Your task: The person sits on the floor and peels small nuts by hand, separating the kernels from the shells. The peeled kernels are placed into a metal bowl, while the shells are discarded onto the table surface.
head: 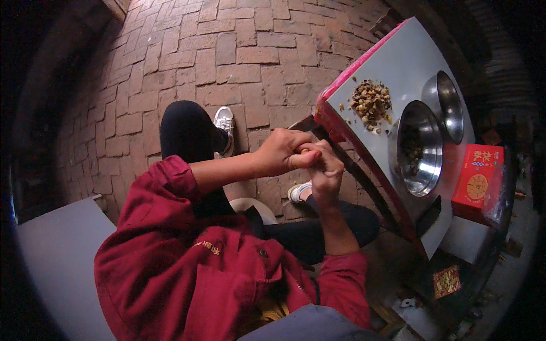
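Observation:
My left hand (290,151) and my right hand (327,168) are pressed together in front of me, beside the table's corner. A small tan piece (304,150), perhaps a nut or kernel, shows between their fingers. The grip hides most of it. On the white tabletop (401,55), to the right of my hands, lies a loose pile of small tan and brown pieces (370,103), with a few strays around it. A stainless steel bowl (431,172) stands nearer me and holds dark bits (411,147). Behind it, a second steel bowl (454,115) appears tilted.
A red printed box (471,179) with clear plastic sits beyond the near bowl. The table's pink-red edge (362,55) runs close to my right hand. My feet are on a brick floor (239,55). A grey panel (59,238) stands at left.

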`<state>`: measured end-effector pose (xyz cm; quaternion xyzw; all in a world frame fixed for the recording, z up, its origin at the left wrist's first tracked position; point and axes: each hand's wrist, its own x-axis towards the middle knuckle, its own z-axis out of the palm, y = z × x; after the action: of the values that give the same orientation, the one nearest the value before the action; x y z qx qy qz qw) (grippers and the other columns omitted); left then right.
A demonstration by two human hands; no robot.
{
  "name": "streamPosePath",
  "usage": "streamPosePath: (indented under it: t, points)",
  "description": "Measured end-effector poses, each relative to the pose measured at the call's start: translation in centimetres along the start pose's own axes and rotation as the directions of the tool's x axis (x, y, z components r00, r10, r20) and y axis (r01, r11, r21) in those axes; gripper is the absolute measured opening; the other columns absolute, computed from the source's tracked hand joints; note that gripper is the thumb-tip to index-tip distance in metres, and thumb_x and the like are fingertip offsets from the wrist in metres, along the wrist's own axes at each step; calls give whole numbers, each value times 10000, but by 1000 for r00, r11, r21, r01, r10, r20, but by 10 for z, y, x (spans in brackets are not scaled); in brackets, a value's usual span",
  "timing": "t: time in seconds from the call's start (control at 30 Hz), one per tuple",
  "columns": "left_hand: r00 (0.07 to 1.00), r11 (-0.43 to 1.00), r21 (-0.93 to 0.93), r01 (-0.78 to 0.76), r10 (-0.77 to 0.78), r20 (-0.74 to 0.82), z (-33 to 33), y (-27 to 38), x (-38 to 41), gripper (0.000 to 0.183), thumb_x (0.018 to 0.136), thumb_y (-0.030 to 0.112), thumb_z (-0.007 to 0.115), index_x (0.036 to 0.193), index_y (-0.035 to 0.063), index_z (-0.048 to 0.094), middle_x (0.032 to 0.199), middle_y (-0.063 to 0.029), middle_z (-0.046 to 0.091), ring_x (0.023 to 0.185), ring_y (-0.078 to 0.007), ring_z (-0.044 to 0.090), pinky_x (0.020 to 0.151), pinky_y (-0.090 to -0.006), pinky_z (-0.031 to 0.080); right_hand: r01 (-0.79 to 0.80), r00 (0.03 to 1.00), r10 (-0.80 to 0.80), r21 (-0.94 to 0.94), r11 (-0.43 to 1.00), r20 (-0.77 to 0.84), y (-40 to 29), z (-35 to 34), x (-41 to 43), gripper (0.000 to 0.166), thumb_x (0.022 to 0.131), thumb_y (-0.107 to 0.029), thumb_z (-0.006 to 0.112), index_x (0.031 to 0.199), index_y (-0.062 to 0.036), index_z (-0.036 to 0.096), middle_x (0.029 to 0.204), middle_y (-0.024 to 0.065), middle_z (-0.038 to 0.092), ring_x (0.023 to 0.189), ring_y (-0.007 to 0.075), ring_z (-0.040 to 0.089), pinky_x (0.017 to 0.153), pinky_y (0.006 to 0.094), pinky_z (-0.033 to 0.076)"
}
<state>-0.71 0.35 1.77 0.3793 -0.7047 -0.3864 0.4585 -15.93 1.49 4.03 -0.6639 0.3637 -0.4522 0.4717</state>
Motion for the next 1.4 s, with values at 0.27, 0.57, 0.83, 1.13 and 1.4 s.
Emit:
streamPosePath:
  t: [0.27, 0.57, 0.83, 1.13, 1.4]
  points:
    - [805, 627, -517, 583, -363, 469, -24, 0, 10, 270, 889, 266, 520, 958, 16, 595, 764, -24, 590, 650, -84, 546, 543, -215, 417, 146, 989, -148, -442, 885, 31, -6, -14, 9, 157, 783, 24, 625, 938, 2, 638, 784, 115, 580, 730, 251, 573, 631, 334, 455]
    - [773, 584, -510, 632, -431, 465, -24, -4, 11, 208, 832, 147, 530, 943, -17, 593, 778, -36, 603, 660, -91, 567, 577, -219, 460, 286, 956, -187, -571, 769, 227, -1, -14, 13, 173, 750, 20, 622, 922, -1, 613, 749, 114, 529, 725, 293, 538, 635, 376, 440]
    - [794, 628, -491, 604, -423, 436, -15, -16, 4, 178, 830, 122, 544, 934, -16, 582, 766, -32, 592, 636, -96, 546, 542, -229, 433, 180, 971, -69, -516, 837, 227, -4, -17, 14, 169, 793, 10, 602, 961, -3, 610, 792, 116, 552, 759, 275, 565, 660, 354, 461]
    - [728, 279, -705, 652, -490, 480, -15, -13, 9, 143, 870, 165, 572, 932, 41, 607, 755, 5, 558, 677, -76, 515, 581, -218, 397, 25, 999, -8, -360, 933, 50, -4, -17, 15, 175, 852, 14, 567, 1024, 2, 601, 879, 97, 559, 797, 189, 587, 720, 291, 475]
    - [758, 265, -742, 615, -456, 466, -10, -23, 3, 152, 878, 170, 558, 915, 37, 622, 731, 15, 548, 652, -80, 489, 558, -227, 368, -79, 997, 78, -175, 981, -8, 9, -18, 13, 150, 839, -22, 625, 986, -2, 604, 891, 84, 552, 807, 161, 585, 727, 266, 478]
